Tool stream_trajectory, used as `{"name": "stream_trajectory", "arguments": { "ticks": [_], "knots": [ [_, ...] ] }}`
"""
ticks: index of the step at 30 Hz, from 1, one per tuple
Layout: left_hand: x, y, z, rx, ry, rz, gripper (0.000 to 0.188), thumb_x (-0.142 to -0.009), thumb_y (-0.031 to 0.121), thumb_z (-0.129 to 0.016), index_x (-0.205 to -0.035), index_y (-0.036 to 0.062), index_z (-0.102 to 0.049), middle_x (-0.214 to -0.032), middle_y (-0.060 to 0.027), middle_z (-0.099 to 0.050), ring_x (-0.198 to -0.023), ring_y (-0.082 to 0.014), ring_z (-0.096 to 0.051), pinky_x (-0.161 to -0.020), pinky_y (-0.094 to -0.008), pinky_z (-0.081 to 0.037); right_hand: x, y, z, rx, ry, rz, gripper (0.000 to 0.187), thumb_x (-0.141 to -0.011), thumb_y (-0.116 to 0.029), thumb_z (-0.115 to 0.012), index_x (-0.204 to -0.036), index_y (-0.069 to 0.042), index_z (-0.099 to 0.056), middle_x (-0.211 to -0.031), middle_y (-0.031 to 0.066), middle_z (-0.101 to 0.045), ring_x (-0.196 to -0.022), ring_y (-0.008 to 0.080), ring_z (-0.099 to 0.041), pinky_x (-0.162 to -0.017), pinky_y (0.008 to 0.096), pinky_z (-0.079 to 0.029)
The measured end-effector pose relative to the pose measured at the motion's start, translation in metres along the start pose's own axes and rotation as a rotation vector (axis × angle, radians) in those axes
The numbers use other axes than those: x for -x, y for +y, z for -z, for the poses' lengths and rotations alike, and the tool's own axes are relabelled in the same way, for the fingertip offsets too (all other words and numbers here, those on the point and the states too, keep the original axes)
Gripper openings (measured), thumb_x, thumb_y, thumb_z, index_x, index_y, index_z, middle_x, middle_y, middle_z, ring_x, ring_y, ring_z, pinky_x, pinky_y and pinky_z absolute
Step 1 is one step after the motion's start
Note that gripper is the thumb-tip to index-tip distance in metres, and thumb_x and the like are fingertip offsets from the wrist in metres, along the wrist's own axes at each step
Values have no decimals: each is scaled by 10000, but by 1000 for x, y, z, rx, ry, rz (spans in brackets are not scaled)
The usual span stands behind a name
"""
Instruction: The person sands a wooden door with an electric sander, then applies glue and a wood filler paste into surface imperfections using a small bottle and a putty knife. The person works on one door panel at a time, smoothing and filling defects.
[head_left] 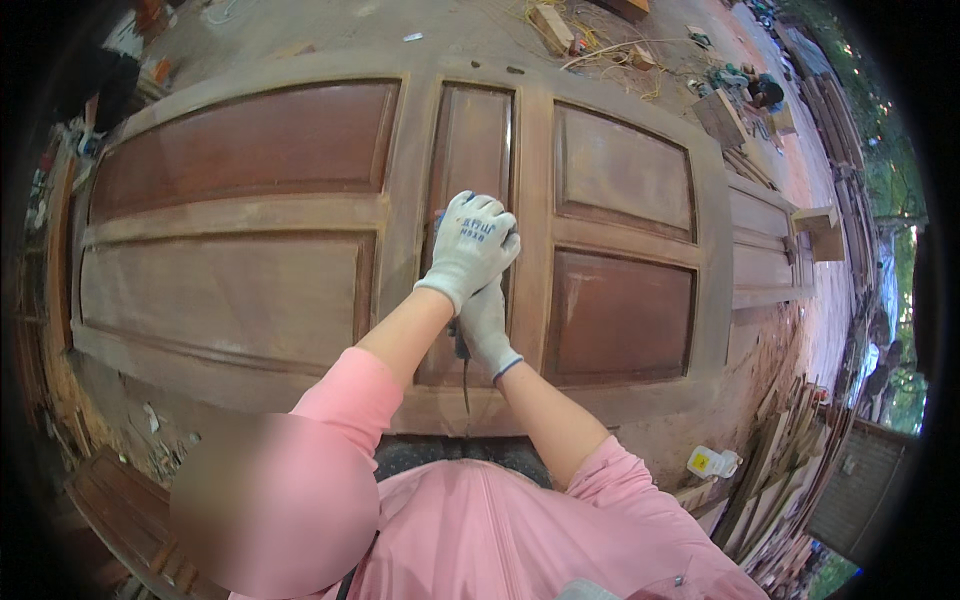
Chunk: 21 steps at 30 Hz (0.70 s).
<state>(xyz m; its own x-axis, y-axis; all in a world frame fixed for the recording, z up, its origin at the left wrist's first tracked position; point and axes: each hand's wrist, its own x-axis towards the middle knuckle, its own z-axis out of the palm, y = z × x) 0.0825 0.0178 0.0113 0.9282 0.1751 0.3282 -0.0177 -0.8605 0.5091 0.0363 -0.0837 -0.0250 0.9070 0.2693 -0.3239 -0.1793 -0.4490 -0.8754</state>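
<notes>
Your left hand (476,238) and right hand (487,328) crowd the narrow middle panel (474,135), but you have passage over the door (414,150) on either side. Its stepped mouldings (366,285) would catch a low sideways pass. Nearer you, the cord (466,384) crosses the path; the tool (460,342) is mostly covered, so its clearance is hard to judge. A wood block (820,234) stands in the way beyond the right end.

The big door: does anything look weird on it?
Yes, the door looks patchy: its upper-left panel is dark red-brown but its lower-left panel is pale, so they don't match. Nothing looks clearly broken.
</notes>
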Motion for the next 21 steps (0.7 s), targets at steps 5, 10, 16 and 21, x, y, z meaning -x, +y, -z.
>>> {"name": "stream_trajectory", "arguments": {
  "ticks": [5, 10, 16, 21],
  "knots": [
    [-91, -54, -7, -40, -12, -52, 214, -854, 296, -659, -863, 115, -772, -990, -97, -746, -1049, -271, -671, -1036, -423, -454, -106, -22, -30, -48, 121, 62, 586, -896, -309, -783, -1349, -51, -515, -1093, 127, -715, -909, 223, -687, -752, 381, -548],
    [-176, -86, -15, -97, -19, -15, 256, -868, 332, -643, -899, 128, -794, -998, -100, -753, -1039, -293, -675, -984, -449, -482, -219, -35, -33, -12, 91, 223, 569, -880, -270, -809, -1328, -29, -553, -1120, 115, -720, -953, 217, -685, -794, 363, -547],
    [-133, -82, -9, -34, -52, -14, 234, -861, 326, -669, -873, 114, -767, -973, -104, -738, -1056, -302, -659, -996, -451, -465, -155, -44, -24, -153, -42, 59, 758, -864, -339, -800, -1439, 5, -446, -1319, 247, -645, -1205, 344, -645, -974, 404, -513],
    [-1, -21, 9, 29, -79, -44, 168, -837, 307, -704, -873, 145, -731, -984, -108, -707, -1154, -333, -612, -1110, -532, -374, -7, 4, -8, 1637, -253, 658, 545, -997, -147, -502, -1533, -72, -438, -1513, 156, -505, -1428, 321, -426, -1241, 462, -277]
  ]
}}
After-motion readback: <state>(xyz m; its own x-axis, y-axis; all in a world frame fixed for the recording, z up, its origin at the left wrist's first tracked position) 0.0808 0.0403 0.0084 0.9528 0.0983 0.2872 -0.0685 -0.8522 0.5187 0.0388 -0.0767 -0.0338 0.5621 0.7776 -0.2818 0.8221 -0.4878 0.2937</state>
